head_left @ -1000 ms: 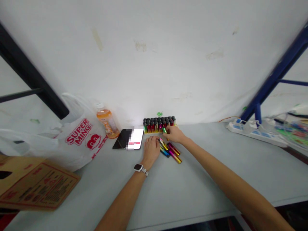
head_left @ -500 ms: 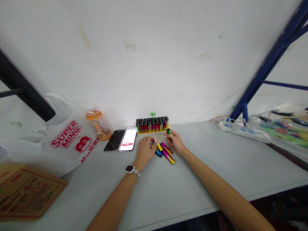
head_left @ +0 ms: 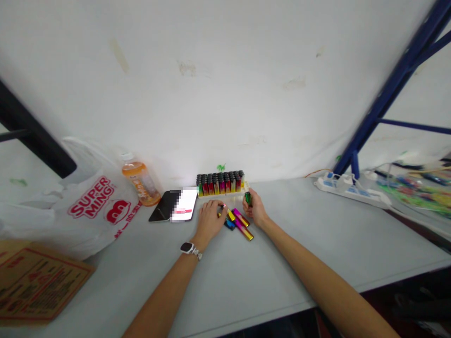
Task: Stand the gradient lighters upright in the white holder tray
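My right hand (head_left: 258,209) is closed around a green lighter (head_left: 248,198), held upright just above the table. My left hand (head_left: 210,218) lies palm down with its fingers loosely apart, its fingertips beside a small pile of loose lighters. In that pile are a yellow lighter (head_left: 231,215), a blue lighter (head_left: 229,225) and two pink-and-gold lighters (head_left: 244,230), lying on their sides. The yellow one's end is partly hidden by my left fingers. Behind my hands, rows of upright lighters with black tops (head_left: 220,184) stand packed in a shallow pale tray (head_left: 211,195).
A tablet or phone (head_left: 164,206) with a partly lit screen lies left of my left hand. Further left are an orange drink bottle (head_left: 141,183), a white plastic bag (head_left: 95,206) and a cardboard box (head_left: 42,286). A power strip (head_left: 352,190) lies at the right by a blue post (head_left: 384,98).
My right hand has turned the green lighter so more of its body shows, just right of the tray. The left hand stays by the pile. The whole view has shifted slightly.
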`<state>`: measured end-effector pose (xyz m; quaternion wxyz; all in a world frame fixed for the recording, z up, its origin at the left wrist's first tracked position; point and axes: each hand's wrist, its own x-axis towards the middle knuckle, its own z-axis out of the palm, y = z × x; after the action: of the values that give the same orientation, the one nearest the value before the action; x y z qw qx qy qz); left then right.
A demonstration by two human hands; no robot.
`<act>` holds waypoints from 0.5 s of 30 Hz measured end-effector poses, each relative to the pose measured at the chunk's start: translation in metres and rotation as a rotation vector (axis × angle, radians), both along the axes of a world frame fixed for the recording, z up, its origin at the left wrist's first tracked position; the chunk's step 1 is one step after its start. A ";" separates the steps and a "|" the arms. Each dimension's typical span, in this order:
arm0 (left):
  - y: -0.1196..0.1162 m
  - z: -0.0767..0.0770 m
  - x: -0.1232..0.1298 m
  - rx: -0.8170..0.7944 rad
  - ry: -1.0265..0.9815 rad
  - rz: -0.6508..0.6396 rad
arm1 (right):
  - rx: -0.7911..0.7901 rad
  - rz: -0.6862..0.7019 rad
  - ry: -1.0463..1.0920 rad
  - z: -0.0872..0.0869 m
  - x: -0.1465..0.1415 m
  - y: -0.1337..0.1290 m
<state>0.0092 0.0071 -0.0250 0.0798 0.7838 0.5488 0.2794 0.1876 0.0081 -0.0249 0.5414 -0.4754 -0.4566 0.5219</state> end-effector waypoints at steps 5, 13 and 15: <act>0.001 -0.001 0.000 0.007 -0.009 -0.006 | -0.024 -0.111 0.017 -0.002 -0.002 0.001; 0.000 0.001 0.000 -0.016 0.017 -0.012 | -0.033 -0.120 0.041 -0.001 -0.002 0.001; 0.000 0.001 -0.001 -0.011 0.019 -0.014 | -0.039 -0.124 0.046 -0.001 -0.002 0.001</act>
<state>0.0087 0.0073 -0.0242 0.0810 0.7899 0.5454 0.2684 0.1854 0.0087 -0.0259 0.5735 -0.5011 -0.4036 0.5070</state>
